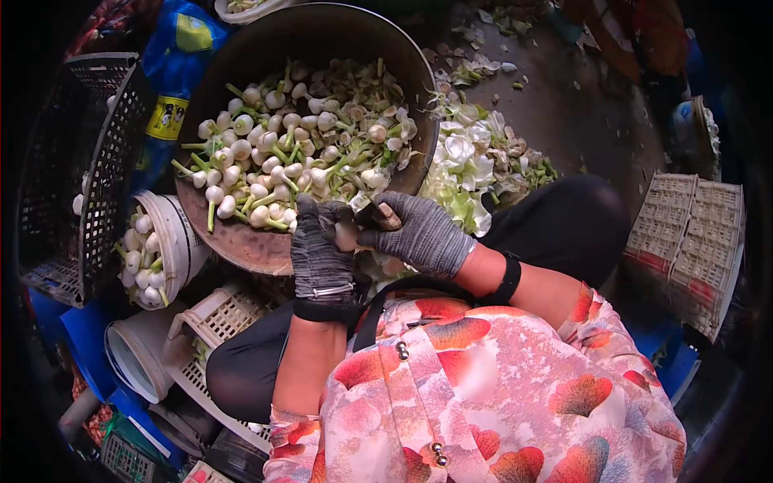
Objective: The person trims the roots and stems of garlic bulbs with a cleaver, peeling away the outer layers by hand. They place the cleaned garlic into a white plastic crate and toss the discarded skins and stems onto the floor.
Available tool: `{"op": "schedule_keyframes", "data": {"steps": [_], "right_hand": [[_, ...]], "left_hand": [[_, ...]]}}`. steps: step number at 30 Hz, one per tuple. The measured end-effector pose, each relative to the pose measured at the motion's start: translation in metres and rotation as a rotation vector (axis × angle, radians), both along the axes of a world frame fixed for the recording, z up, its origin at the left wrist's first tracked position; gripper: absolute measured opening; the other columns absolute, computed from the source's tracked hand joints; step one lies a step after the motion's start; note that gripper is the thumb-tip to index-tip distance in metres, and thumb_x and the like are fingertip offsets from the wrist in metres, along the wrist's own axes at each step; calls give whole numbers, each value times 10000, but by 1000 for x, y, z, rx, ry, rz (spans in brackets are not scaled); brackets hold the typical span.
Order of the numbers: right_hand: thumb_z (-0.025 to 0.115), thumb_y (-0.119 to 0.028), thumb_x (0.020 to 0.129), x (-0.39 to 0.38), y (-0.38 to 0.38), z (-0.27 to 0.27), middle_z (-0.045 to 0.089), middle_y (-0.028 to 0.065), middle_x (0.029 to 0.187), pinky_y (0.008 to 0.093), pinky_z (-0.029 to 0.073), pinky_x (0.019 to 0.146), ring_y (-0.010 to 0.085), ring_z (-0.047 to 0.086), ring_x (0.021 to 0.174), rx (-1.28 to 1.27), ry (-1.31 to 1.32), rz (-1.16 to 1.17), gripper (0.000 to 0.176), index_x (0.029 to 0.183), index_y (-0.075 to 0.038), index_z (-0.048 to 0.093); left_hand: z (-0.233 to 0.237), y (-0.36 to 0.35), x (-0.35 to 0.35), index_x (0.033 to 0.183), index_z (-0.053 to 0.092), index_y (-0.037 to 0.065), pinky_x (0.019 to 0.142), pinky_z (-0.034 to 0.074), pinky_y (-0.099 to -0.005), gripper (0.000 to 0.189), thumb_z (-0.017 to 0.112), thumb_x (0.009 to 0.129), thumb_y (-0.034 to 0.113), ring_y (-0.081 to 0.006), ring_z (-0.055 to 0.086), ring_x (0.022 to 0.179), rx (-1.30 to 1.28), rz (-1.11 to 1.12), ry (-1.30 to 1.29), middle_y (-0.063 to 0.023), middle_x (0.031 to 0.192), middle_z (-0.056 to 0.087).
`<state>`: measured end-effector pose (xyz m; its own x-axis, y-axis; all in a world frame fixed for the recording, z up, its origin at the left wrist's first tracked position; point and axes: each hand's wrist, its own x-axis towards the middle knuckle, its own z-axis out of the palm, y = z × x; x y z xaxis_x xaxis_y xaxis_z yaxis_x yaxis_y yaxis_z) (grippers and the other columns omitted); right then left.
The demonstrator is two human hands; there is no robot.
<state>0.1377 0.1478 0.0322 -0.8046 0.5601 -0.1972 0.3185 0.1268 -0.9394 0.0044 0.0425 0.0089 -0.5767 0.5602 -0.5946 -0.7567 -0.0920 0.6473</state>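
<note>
Both my hands wear grey knit gloves and meet just below the rim of a large dark metal basin point(241, 241). My left hand point(320, 249) is closed around a small white onion bulb point(347, 235). My right hand point(419, 233) grips a small knife with a wooden handle point(385, 214) held against that bulb. The basin is piled with several white bulbs with green stems point(274, 161) and trimmed scraps.
A white bucket point(173, 241) of bulbs lies at the left beside a black crate point(80, 161). Peeled skins point(475, 169) heap on the ground to the right of the basin. White baskets point(217, 322) and a woven crate point(684, 241) stand nearby.
</note>
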Motion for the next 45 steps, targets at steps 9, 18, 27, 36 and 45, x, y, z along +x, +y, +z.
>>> {"op": "schedule_keyframes", "data": {"steps": [9, 18, 27, 36, 45], "right_hand": [[688, -318, 843, -6, -6, -11, 651, 45, 780, 284, 500, 615, 105, 603, 666, -657, -12, -15, 328, 984, -33, 611], [781, -410, 732, -11, -8, -6, 674, 87, 865, 305, 502, 697, 156, 625, 758, -395, -162, 109, 530, 1055, -26, 610], [765, -234, 782, -12, -13, -16, 666, 70, 1000, 329, 488, 859, 139, 601, 941, -468, -4, 140, 473, 1167, -41, 568], [796, -231, 752, 0, 10, 5, 640, 78, 1008, 308, 489, 844, 165, 608, 937, -142, -42, -75, 471, 1124, -57, 565], [698, -162, 797, 4, 16, -12, 630, 165, 850, 362, 510, 723, 311, 638, 797, 78, 73, -214, 234, 987, -55, 614]], "left_hand": [[-36, 1, -4, 672, 412, 135, 723, 450, -349, 413, 459, 976, 411, -178, 455, 666, 161, 239, -335, 0, 642, 458], [6, 17, -4, 604, 413, 158, 496, 364, -305, 499, 416, 962, 505, -139, 325, 439, -128, 258, -22, 29, 495, 333], [-2, 9, -13, 668, 506, 146, 495, 370, -295, 467, 407, 970, 488, -110, 324, 438, 437, 236, -323, 47, 510, 338], [22, -14, -18, 1217, 533, 45, 501, 444, -217, 500, 541, 923, 449, -67, 497, 525, -232, -448, 137, 22, 682, 538], [37, 1, 8, 1213, 515, 23, 761, 528, -299, 536, 701, 823, 341, -151, 615, 859, 119, -331, 135, -68, 1046, 601]]}}
